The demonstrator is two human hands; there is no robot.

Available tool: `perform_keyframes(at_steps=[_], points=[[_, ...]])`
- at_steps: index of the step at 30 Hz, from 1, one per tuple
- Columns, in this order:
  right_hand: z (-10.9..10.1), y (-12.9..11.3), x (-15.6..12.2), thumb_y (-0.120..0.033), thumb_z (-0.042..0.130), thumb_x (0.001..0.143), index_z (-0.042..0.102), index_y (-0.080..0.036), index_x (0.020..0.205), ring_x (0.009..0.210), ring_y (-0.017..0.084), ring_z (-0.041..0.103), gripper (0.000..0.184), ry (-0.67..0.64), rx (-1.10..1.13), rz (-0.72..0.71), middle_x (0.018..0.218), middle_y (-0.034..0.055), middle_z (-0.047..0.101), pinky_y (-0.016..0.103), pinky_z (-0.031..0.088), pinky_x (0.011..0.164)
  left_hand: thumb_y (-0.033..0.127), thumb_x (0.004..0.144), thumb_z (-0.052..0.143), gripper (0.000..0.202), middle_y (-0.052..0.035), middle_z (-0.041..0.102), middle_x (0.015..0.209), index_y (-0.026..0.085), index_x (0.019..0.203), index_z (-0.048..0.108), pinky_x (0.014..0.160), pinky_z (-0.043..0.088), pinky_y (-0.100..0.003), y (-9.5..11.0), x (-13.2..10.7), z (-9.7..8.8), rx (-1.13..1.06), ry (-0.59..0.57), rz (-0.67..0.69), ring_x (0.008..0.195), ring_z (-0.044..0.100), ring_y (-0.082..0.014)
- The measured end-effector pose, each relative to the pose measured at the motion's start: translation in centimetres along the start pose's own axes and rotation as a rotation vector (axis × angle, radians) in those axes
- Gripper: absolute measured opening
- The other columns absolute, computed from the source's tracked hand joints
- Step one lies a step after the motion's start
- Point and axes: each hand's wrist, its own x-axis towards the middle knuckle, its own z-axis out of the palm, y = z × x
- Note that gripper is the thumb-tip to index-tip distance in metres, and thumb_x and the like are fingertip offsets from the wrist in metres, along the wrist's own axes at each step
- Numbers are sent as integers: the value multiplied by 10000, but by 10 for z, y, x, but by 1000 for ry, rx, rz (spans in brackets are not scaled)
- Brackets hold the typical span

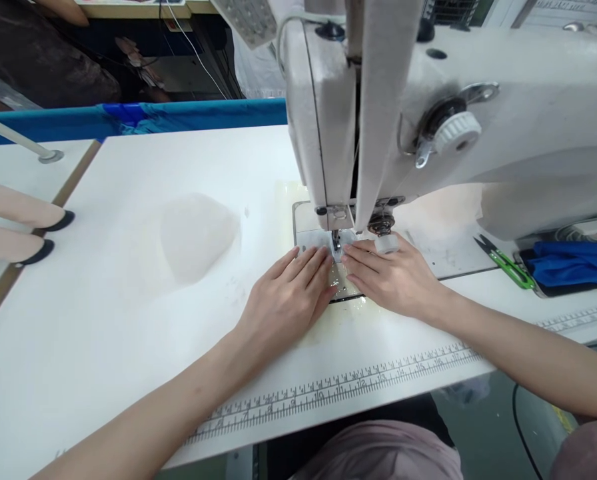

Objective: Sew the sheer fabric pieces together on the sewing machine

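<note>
looks like the left hand (289, 288) and right hand (396, 279) lie open, palms down, flanking the presser foot (336, 241), probably so no fingers sit under it

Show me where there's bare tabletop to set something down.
Widest free patch: the white tabletop between the brown strip and the left hand, though a greyish patch marks it. Crowded: around the presser foot, with that hand and the right hand close by, and at right, where green-handled snips lie near blue cloth.
</note>
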Motion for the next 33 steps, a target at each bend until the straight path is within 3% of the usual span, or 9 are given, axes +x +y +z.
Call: perform_keyframes(at_steps=[8,17,23,28,30,33], points=[[2,1,1,-202,466,963,684,-117,1054,920,189,654,251,7,7,15,1004,68,731,415,424,988,292,944,518,336,-142,650,1188,56,1154,633,978,520,-431,-1,2,2,-7,-5,-22,1112,624,-263],[5,6,2,-276,458,971,694,-158,988,1056,204,596,264,-31,-48,39,1005,46,724,428,332,1085,322,938,531,366,-143,656,1182,53,1166,628,996,496,-416,-8,5,10,-32,24,-64,1105,626,-261],[-1,10,3,-295,466,962,696,-206,931,1014,218,595,249,-46,-89,72,1020,23,708,448,316,1096,322,935,537,380,-143,651,1196,48,1186,615,1021,469,-414,-8,7,7,-44,8,-70,1141,601,-264],[-5,12,2,-246,475,955,696,-168,942,968,212,605,234,-30,-58,76,920,40,718,447,350,1066,319,949,507,384,-145,602,1273,68,1231,575,1047,431,-443,-16,8,4,5,-55,-164,1196,550,-286],[-8,12,2,-180,485,937,694,-147,955,930,210,619,212,-14,-33,87,898,54,725,440,386,1025,331,946,507,380,-161,605,1250,73,1214,581,993,459,-480,-17,8,2,40,-90,-199,1149,567,-312],[-10,8,1,-73,454,907,676,-129,1038,899,201,637,264,16,34,91,903,63,733,403,455,928,345,928,535,344,-147,661,1060,89,1141,617,731,548,-426,-9,6,-5,34,-95,-154,932,629,-292]])
